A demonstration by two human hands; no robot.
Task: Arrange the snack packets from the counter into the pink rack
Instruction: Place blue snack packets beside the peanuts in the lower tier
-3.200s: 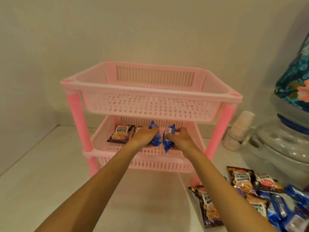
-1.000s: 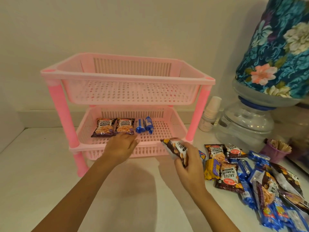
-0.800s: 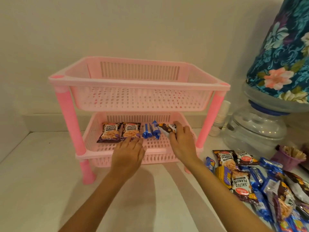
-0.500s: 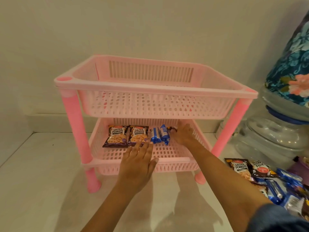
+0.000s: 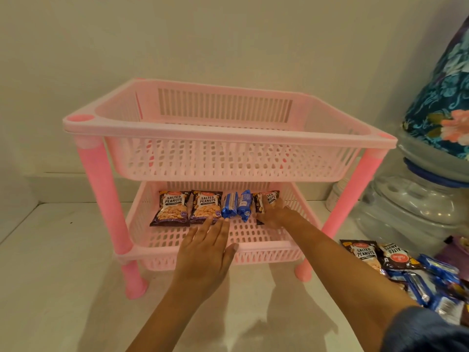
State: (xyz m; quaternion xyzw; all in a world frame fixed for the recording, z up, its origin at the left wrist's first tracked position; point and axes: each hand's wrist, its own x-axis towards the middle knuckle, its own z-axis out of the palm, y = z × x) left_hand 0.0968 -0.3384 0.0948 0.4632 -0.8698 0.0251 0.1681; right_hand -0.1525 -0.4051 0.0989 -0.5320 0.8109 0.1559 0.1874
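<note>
A pale wall backs the white tabletop (image 5: pixel 50 288). The right hand (image 5: pixel 275 215) lies on a peanut packet (image 5: pixel 266 199), seemingly pinching it, at the end of a row in the pink rack's (image 5: pixel 228 138) lower shelf. The left hand (image 5: pixel 208 252) hovers flat, released. Five packets lie lengthwise front-to-back, tops rearward; a pile (image 5: pixel 406 270) remains, and the top shelf is unused.

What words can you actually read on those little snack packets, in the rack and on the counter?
"SALTED PEANUTS": leftmost brown packet on the lower shelf.
"SALTED PEANUTS": second brown packet beside it.
"...TED ...NUTS", partly covered: third brown packet under the right hand.
"SALTED PEANUTS": counter packet.
"SALTED PEANUTS", upside down and partly cut off: neighbouring packet.
Blue packets, small print and brand logos: too blurred to read.
</note>
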